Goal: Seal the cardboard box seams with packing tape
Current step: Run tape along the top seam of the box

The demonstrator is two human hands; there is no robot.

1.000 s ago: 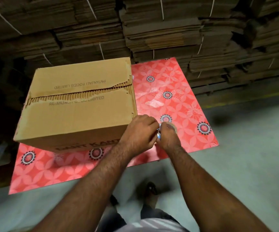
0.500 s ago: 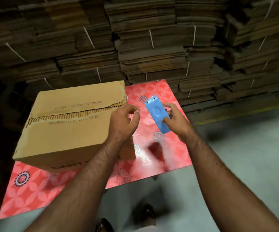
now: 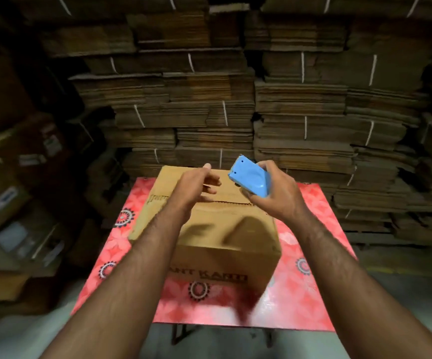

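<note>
**Tape dispenser poised over unsealed carton**

Bundled stacks of flattened brown cardboard (image 3: 209, 104) fill the upper half of the frame. At lower centre, a table with a red floral-patterned top (image 3: 310, 288) carries a brown corrugated cardboard box (image 3: 225, 237), its top flaps meeting along a jagged, untaped seam. Above the box, at centre frame, the right hand (image 3: 274, 195) grips a blue plastic tape dispenser (image 3: 249, 178), fingers curled round its edges. Just left of it, the left hand (image 3: 196, 187) hovers over the box top, fingers loosely spread and holding nothing.
</note>
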